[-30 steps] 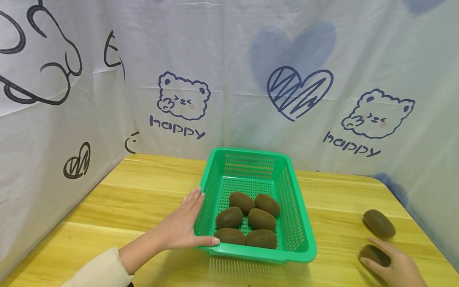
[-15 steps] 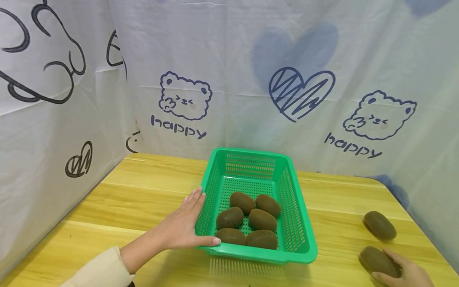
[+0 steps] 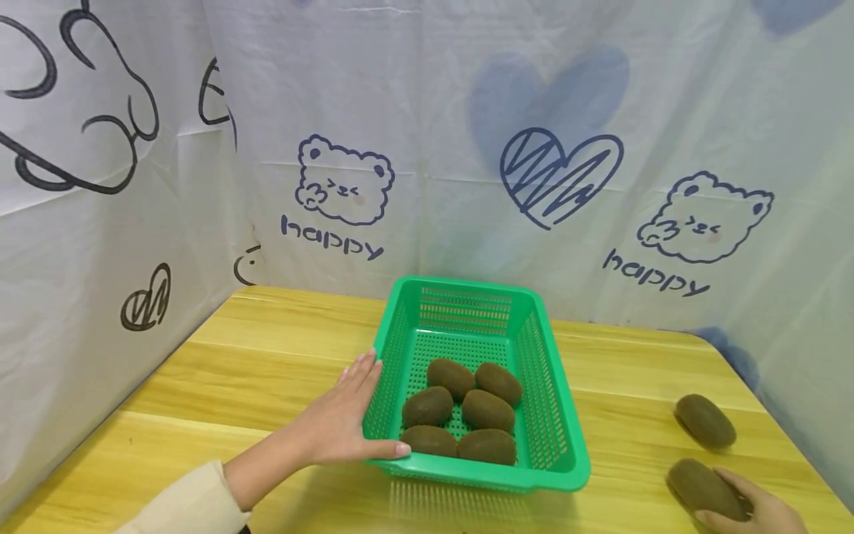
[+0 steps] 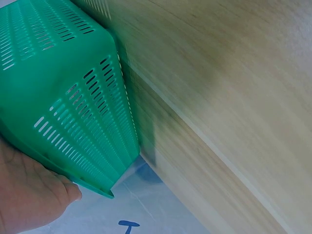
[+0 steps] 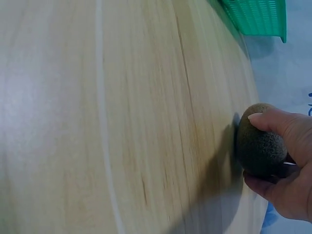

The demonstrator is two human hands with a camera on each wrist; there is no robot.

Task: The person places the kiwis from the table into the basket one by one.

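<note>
A green plastic basket (image 3: 571, 445) stands mid-table with several brown kiwis (image 3: 488, 410) grouped in its near half. My left hand (image 3: 340, 423) rests at its near left corner, fingers straight along the left rim and thumb lying on the front rim. The left wrist view shows that hand (image 4: 31, 190) against the basket's rim (image 4: 87, 185). At the right, my right hand (image 3: 760, 508) holds a kiwi (image 3: 703, 489) by its right end, low at the table. Thumb and fingers lie on opposite sides of that kiwi (image 5: 261, 146) in the right wrist view.
Another kiwi (image 3: 706, 420) lies on the wooden table (image 3: 627, 386) just beyond the held one. White cloth (image 3: 454, 222) with printed hearts and bears hangs behind the table and along both sides.
My right hand has shifted slightly right and toward me, and more of its kiwi shows. My left hand and the basket keep their places.
</note>
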